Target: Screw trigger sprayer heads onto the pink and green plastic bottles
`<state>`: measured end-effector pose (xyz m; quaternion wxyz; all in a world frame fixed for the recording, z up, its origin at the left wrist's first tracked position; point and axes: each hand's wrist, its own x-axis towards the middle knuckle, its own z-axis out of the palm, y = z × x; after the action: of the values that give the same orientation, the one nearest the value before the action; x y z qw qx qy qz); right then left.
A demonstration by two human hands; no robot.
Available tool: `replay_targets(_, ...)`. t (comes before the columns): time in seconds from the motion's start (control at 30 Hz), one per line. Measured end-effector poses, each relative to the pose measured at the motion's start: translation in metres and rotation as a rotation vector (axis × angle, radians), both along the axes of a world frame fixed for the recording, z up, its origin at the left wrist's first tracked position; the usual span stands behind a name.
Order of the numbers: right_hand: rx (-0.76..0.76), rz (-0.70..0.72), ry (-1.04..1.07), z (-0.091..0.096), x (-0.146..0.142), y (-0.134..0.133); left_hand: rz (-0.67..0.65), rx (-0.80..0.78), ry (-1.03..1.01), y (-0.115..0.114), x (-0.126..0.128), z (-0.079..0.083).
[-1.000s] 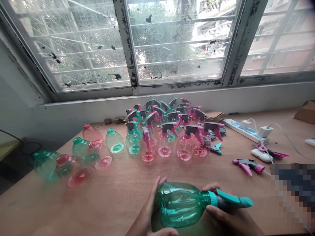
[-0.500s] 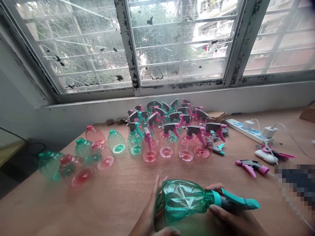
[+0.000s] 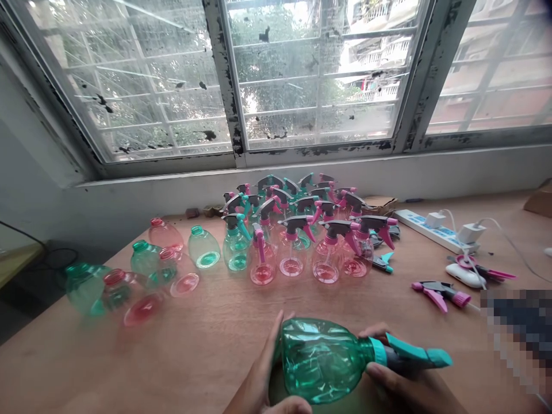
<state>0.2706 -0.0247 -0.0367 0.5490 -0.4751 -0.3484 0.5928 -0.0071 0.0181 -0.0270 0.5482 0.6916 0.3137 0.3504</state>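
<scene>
A green spray bottle lies sideways between my hands, its base to the left and its grey-and-teal trigger head to the right. My left hand is wrapped round the base end, with the thumb against the lower side. At the neck, my right hand pinches the teal collar between thumb and fingers. Some fingers of both hands are hidden behind or under the bottle. Beyond it stand several pink and green spray bottles fitted with trigger heads.
Several bottles without heads, such as a green one, stand on the table's left side. On the right are a loose pink-and-grey trigger head, a teal one, a power strip with plugged-in chargers, and a white mouse-shaped object.
The green bottle has turned about its long axis, showing a different side. My left thumb has come up against its lower side. My right hand stays at the collar.
</scene>
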Motion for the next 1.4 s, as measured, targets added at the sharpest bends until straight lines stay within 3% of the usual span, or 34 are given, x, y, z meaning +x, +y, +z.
replay_targets(0.23, 0.047, -0.014, 0.018, -0.008, 0.003, 0.003, 0.024, 0.044, 0.055, -0.002, 0.002, 0.008)
replay_targets(0.4, 0.077, 0.049, -0.034, -0.005, 0.004, 0.004, 0.009, -0.068, -0.069, -0.001, 0.001, 0.004)
replay_targets(0.53, 0.055, 0.078, -0.025, -0.001, 0.003, 0.002, 0.038, -0.134, -0.052, -0.001, 0.003, -0.001)
replay_targets(0.67, 0.024, 0.055, 0.033, 0.002, 0.001, 0.001, 0.027, -0.098, -0.066, -0.002, 0.006, -0.003)
replay_targets(0.87, 0.070, 0.021, -0.093, 0.009, -0.001, 0.001, -0.031, -0.113, -0.147, -0.003, 0.006, 0.006)
replay_targets(1.1, 0.038, -0.034, -0.021, 0.004, -0.001, 0.000, 0.057, -0.044, -0.118, -0.004, 0.009, -0.002)
replay_targets(1.27, -0.012, 0.028, -0.017, 0.005, -0.002, -0.002, -0.020, -0.068, -0.151, -0.002, 0.004, 0.008)
replay_targets(1.4, -0.022, 0.030, -0.040, 0.004, -0.001, -0.004, 0.021, -0.076, -0.052, 0.001, 0.001, 0.013)
